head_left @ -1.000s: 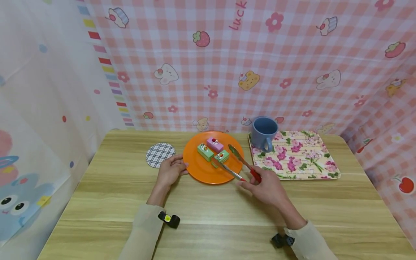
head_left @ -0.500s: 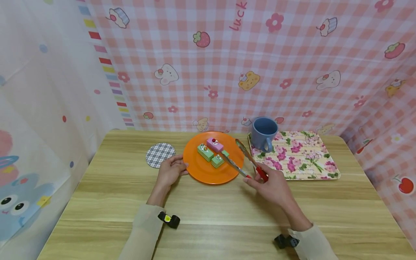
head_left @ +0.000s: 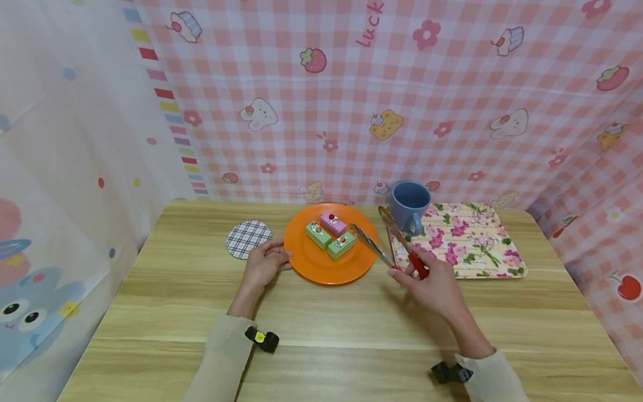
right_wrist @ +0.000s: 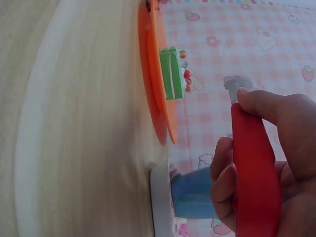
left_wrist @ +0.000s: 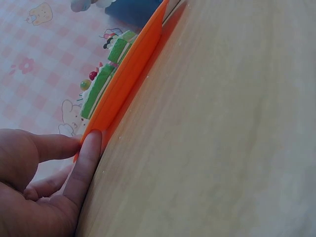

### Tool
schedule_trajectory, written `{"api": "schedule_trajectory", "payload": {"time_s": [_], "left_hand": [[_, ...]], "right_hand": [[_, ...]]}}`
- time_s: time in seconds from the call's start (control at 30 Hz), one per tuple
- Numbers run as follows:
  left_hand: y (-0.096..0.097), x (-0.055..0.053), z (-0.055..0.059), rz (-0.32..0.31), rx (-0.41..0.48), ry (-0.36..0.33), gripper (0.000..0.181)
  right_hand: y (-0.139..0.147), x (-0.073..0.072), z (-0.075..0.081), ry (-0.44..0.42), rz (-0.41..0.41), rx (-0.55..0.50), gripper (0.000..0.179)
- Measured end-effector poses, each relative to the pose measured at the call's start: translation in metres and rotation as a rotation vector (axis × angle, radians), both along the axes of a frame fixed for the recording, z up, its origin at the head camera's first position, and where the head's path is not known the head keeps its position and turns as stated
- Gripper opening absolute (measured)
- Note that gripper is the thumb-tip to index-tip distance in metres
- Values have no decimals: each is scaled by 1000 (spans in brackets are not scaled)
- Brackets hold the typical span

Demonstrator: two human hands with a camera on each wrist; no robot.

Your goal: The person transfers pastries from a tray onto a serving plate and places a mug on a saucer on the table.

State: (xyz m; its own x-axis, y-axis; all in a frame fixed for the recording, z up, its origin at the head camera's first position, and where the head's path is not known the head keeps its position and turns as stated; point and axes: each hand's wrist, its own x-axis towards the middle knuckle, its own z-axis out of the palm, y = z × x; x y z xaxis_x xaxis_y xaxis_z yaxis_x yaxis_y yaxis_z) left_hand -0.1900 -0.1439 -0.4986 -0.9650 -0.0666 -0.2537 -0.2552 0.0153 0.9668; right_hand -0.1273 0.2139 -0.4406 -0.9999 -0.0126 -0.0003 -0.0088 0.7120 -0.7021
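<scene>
Two green toy cake slices [head_left: 341, 246] and one pink cake slice [head_left: 333, 223] sit close together on an orange plate [head_left: 311, 268]. My left hand [head_left: 262, 261] pinches the plate's left rim between thumb and finger, as the left wrist view shows. In my right hand [head_left: 433, 283] are red-handled metal tongs [head_left: 373, 245], their arms spread apart and nothing between them. The tips hang near the plate's right side, apart from the cakes. Up close in the right wrist view, my fingers curl round the red handle [right_wrist: 254, 173].
A blue mug [head_left: 409, 202] stands on the left back corner of a floral tray [head_left: 472, 245], just right of the plate. To the plate's left lies a round checked coaster [head_left: 248, 239]. A pink gingham cloth [head_left: 341, 100] hangs behind the wooden table [head_left: 321, 357].
My right hand has drawn the tongs to the right, away from the nearer green cake slice, which now shows fully. The left hand and the plate hold still.
</scene>
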Motion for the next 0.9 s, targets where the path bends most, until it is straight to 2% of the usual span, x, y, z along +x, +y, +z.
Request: {"api": "schedule_trajectory", "payload": {"time_s": [0.23, 0.4, 0.53, 0.9], "left_hand": [[1, -2, -1, 5, 7, 6, 42], [1, -2, -1, 6, 4, 11, 41], [0, -1, -1, 5, 5, 14, 41], [0, 1, 0, 0, 13, -14, 42]], "right_hand": [[10, 0, 6, 19, -41, 1, 80], [18, 3, 12, 44, -80, 16, 72], [25, 3, 15, 53, -120, 31, 76], [48, 6, 18, 82, -224, 27, 78]]}}
